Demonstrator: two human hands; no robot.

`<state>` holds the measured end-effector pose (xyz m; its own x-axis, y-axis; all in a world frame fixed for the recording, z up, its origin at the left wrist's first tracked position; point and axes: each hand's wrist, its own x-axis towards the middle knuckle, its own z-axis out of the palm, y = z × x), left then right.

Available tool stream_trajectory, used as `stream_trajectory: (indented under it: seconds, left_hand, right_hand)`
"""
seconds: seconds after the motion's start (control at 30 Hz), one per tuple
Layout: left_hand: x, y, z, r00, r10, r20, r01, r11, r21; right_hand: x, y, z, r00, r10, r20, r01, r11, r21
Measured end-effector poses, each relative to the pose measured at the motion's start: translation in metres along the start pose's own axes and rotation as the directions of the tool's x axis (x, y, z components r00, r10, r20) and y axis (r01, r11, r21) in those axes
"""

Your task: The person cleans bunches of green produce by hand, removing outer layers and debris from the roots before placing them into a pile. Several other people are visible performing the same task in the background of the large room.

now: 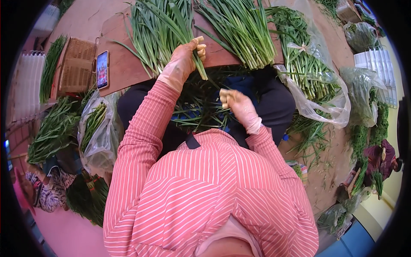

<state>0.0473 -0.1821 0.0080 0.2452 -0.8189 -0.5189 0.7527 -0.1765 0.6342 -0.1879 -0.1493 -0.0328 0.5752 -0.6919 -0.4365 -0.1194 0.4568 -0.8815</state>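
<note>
My left hand (183,57), in a thin translucent glove with pale covers on the fingertips, is closed around a few green garlic stalks (199,66). Their cut pale ends point down towards my lap. Under that hand a loose pile of long green leafy stalks (151,38) lies on a reddish-brown board (218,57). My right hand (239,104), gloved the same way, hovers over my lap with its fingers curled and slightly blurred. A thin leaf runs close to its fingertips; whether they pinch it I cannot tell. Loose leaf scraps (202,117) lie below, between my knees.
Right of centre on the board rests a neater stack of stalks (244,35). A phone (102,69) stands at the board's left edge beside a woven basket (77,64). Plastic bags of greens (308,74) flank me. Other people (53,189) sit at both sides.
</note>
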Motion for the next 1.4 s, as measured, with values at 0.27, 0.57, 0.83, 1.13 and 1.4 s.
stream_trajectory:
  seconds: [0.27, 0.57, 0.83, 1.13, 1.4]
  left_hand:
    - [0.001, -0.035, 0.015, 0.962, -0.089, -0.257, 0.11, 0.992, 0.066]
    - [-0.014, -0.036, 0.008, 0.984, -0.122, -0.128, 0.117, 0.992, -0.045]
    - [-0.013, -0.034, 0.007, 0.991, -0.079, -0.105, 0.08, 0.997, 0.006]
    - [-0.016, -0.059, 0.011, 0.983, 0.128, -0.128, -0.088, 0.956, 0.28]
    - [-0.04, -0.02, 0.013, 0.823, 0.54, -0.174, -0.487, 0.83, 0.27]
  right_hand:
    - [0.016, -0.055, 0.04, 0.892, -0.442, 0.093, 0.246, 0.304, -0.92]
    - [0.014, -0.048, 0.037, 0.991, -0.132, -0.026, 0.116, 0.937, -0.328]
    - [0.026, -0.043, 0.02, 0.986, 0.059, -0.156, -0.052, 0.997, 0.048]
    - [0.02, -0.043, 0.045, 0.979, 0.2, 0.039, -0.142, 0.805, -0.577]
    - [0.004, -0.033, 0.057, 0.985, 0.112, 0.135, -0.022, 0.844, -0.536]
